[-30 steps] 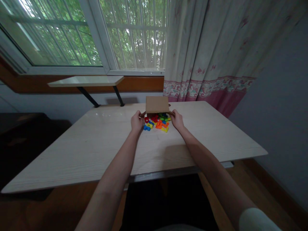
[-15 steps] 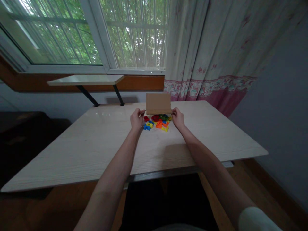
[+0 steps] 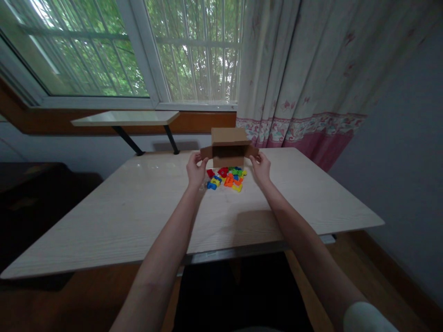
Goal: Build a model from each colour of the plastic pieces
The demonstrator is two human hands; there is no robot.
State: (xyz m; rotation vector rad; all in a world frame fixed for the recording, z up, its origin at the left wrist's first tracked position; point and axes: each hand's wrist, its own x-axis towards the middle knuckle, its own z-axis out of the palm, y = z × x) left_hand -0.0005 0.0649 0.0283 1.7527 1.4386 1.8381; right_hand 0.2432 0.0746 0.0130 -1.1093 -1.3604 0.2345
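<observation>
A brown cardboard box (image 3: 230, 137) stands at the back of the table, its opening facing me and its inside in shadow. Both side flaps are spread outward. My left hand (image 3: 196, 169) is closed on the left flap (image 3: 206, 153), thumb against fingers. On the other side, my right hand (image 3: 260, 167) pinches the right flap (image 3: 251, 150). Between my hands, in front of the box, lies a loose pile of small plastic pieces (image 3: 229, 180) in red, blue, yellow, orange and green. Something clear, perhaps plastic, lies beside my left wrist; I cannot make it out.
The pale wooden table (image 3: 145, 216) stretches to both sides. At its back left a small raised shelf (image 3: 126, 118) stands on black legs. Behind are a barred window (image 3: 197, 50) and a floral curtain (image 3: 287, 92). A dark piece of furniture (image 3: 34, 198) is at the left.
The box's front was covered by cardboard half a second ago; now its opening shows and the side flaps are spread. My hands have moved slightly apart.
</observation>
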